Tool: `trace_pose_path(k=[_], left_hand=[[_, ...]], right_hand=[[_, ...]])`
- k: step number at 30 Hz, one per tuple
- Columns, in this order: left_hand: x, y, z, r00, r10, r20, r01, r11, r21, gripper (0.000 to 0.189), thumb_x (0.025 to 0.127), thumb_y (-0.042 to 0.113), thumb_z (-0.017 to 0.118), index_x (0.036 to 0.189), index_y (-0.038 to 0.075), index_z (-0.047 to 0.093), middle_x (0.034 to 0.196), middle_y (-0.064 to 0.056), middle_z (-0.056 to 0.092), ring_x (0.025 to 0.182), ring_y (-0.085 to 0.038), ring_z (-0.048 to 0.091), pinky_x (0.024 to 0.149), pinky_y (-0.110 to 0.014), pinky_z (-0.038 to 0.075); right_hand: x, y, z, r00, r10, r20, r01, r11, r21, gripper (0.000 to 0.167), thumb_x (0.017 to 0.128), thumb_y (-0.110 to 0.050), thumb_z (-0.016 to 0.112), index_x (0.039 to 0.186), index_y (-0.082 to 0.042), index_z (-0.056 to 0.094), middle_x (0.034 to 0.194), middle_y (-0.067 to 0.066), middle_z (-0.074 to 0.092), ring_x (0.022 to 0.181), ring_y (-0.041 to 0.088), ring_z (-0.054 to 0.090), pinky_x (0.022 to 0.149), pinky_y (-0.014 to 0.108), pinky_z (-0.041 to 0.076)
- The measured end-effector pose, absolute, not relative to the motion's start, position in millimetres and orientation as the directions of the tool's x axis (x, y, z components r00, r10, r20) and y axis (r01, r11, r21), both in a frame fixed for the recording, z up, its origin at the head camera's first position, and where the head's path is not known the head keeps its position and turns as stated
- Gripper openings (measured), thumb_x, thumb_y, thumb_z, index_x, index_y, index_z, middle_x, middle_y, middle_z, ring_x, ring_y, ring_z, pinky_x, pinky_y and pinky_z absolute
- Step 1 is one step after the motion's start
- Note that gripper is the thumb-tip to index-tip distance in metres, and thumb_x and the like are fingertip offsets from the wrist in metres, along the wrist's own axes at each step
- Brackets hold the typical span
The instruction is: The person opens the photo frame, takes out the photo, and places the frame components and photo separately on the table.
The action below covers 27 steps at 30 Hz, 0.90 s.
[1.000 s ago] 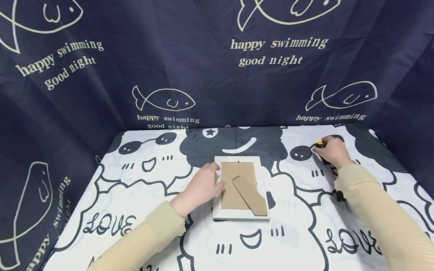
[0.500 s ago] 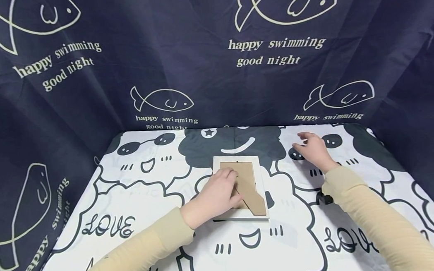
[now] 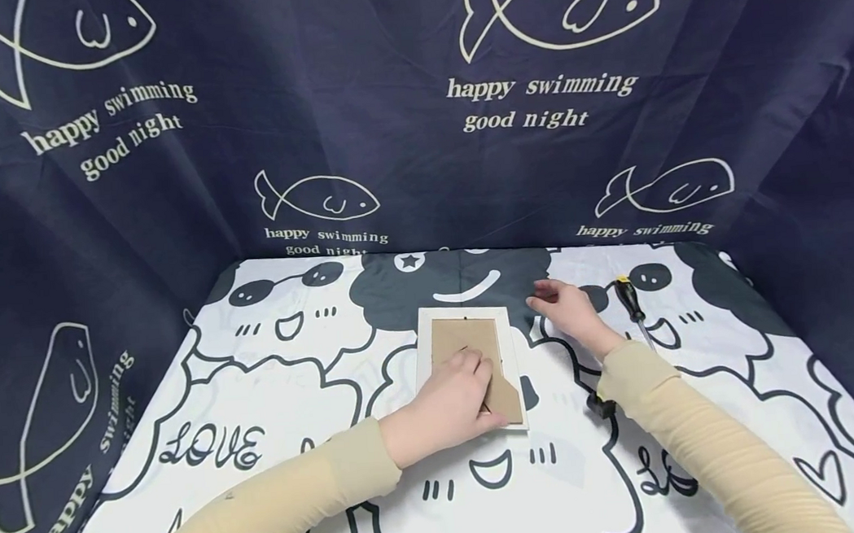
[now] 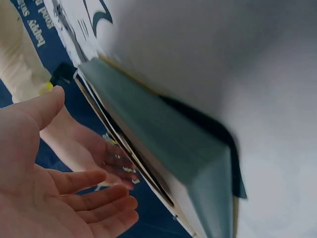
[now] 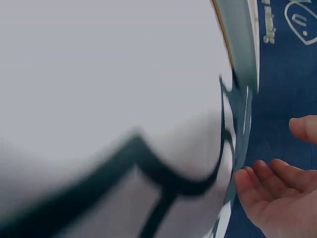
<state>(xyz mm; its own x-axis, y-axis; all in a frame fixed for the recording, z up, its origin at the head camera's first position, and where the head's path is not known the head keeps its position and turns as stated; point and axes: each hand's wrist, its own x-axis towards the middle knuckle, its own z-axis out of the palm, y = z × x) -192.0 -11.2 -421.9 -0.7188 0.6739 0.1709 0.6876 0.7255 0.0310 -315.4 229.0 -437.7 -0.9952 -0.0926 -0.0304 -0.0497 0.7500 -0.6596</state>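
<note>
A white picture frame [image 3: 504, 331] lies face down in the head view, its brown backing board [image 3: 449, 334] upward. The cardboard stand leg [image 3: 508, 398] slants across the board, partly covered by my left hand [image 3: 446, 404]. That hand is over the lower left of the backing, and the left wrist view shows its fingers relaxed, with nothing between them and the thumb. My right hand [image 3: 567, 311] hovers right of the frame's upper corner, fingers loosely extended and holding nothing. In the right wrist view, the frame's edge [image 5: 240, 39] is at the top, beyond the fingertips.
A screwdriver [image 3: 629, 299] with a black handle and yellow end lies to the right, its shaft partly behind the right forearm. A small black object [image 3: 600, 407] shows beside the right sleeve. Dark printed curtains [image 3: 416, 96] hang behind the white patterned cloth [image 3: 296, 405].
My right hand has let go of the screwdriver and moved left toward the picture frame. My left hand has shifted from the frame's left edge to over its backing and stand leg.
</note>
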Motion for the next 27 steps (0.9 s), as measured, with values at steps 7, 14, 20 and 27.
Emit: trace_pose_path(k=[7,14,20,27], left_hand=[[-186.2,-1.4,-426.5,-0.704,0.694,0.15,0.695,0.717,-0.055,0.066,0.078,0.063,0.063,0.109,0.005,0.057,0.1,-0.006,0.056,0.099,-0.02,0.052,0.088,-0.033,0.044],[-184.4,4.6,-428.3,-0.725,0.682,0.099,0.678,0.732,-0.072,0.068,0.077,0.064,0.064,0.112,0.005,0.058,0.099,-0.005,0.057,0.095,-0.02,0.054,0.078,-0.031,0.046],[-184.9,9.2,-430.7,-0.733,0.677,0.065,0.67,0.736,-0.1,0.07,0.077,0.062,0.064,0.116,0.005,0.057,0.103,-0.005,0.057,0.097,-0.019,0.053,0.082,-0.03,0.045],[-184.4,11.1,-427.4,-0.723,0.688,0.07,0.678,0.725,-0.12,0.065,0.077,0.061,0.066,0.11,0.006,0.06,0.096,-0.003,0.057,0.093,-0.018,0.053,0.081,-0.029,0.046]], right_hand=[[-309.8,206.0,-442.3,-0.993,-0.108,-0.043,-0.047,0.717,-0.696,0.051,0.094,-0.026,0.055,0.135,0.003,0.045,0.127,0.023,0.055,0.115,0.036,0.054,0.092,0.044,0.047],[-313.1,193.6,-449.7,-0.993,-0.115,-0.026,-0.064,0.715,-0.696,0.044,0.091,-0.024,0.058,0.127,0.002,0.055,0.115,0.019,0.062,0.104,0.031,0.06,0.083,0.039,0.051],[-315.6,188.1,-454.0,-0.992,-0.125,-0.015,-0.083,0.742,-0.665,0.04,0.091,-0.024,0.059,0.122,0.002,0.059,0.111,0.019,0.065,0.099,0.03,0.063,0.081,0.039,0.051],[-317.1,187.2,-454.3,-0.991,-0.133,-0.014,-0.09,0.746,-0.659,0.037,0.091,-0.023,0.059,0.118,0.002,0.062,0.111,0.019,0.066,0.098,0.029,0.063,0.081,0.039,0.051]])
